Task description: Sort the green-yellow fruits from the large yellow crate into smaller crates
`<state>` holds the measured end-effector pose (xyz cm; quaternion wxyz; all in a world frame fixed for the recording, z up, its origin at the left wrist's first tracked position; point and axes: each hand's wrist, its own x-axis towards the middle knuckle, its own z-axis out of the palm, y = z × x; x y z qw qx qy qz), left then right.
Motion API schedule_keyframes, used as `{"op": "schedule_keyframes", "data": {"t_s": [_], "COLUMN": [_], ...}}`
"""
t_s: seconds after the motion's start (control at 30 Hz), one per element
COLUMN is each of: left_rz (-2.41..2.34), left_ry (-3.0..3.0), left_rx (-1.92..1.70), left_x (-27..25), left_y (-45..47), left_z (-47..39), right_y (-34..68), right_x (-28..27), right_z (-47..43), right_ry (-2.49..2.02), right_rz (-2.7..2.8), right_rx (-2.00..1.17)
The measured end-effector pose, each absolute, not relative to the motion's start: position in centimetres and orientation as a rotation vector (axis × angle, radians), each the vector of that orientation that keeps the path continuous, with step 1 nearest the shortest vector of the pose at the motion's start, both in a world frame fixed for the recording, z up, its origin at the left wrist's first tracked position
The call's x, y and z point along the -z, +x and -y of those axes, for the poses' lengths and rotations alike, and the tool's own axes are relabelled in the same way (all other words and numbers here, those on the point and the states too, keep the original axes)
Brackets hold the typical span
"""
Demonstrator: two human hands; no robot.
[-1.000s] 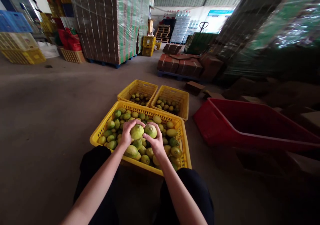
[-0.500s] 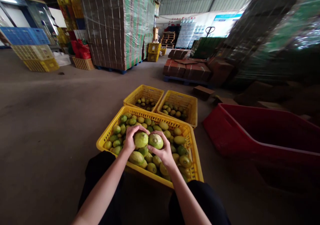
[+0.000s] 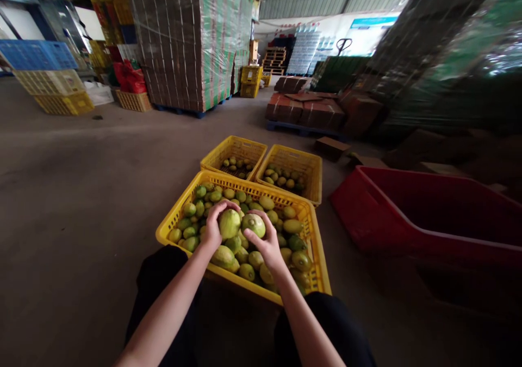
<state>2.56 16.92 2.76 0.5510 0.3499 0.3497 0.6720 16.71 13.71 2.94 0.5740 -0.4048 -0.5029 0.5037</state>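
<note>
My left hand [image 3: 212, 230] is closed round a yellow-green lemon [image 3: 229, 224], its tip pointing upward. Close beside it, my right hand [image 3: 269, 244] grips another greenish lemon [image 3: 253, 225], with the thumb lying across the near side and a round end facing me. Both hands are just above a yellow plastic crate [image 3: 322, 258] full of loose green and yellow lemons [image 3: 223, 256]. The crate sits right in front of my knees.
Two smaller yellow crates, a left one [image 3: 248, 150] and a right one [image 3: 297, 163], stand behind, each with several lemons. A red tub [image 3: 354, 209] is at the right. Wrapped pallet stacks [image 3: 171, 41] and flat cartons [image 3: 322, 112] stand farther back.
The left lemon has turned in my left hand, its tip now facing up. My right thumb has shifted up onto the right lemon, which is tilted slightly. Both hands stay over the crate.
</note>
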Motion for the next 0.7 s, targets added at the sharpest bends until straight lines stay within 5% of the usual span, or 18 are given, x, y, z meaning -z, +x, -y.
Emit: {"op": "schedule_keyframes", "data": {"t_s": [0.7], "left_rz": [-0.560], "left_ry": [-0.227], "left_rx": [-1.362], "left_x": [-2.6], "left_y": [3.4], "left_z": [-18.3], "right_y": [15.8], "right_x": [0.0], "right_z": [-15.4], "right_ry": [-1.218], "right_rz": [0.706], "right_rx": [-1.680]}}
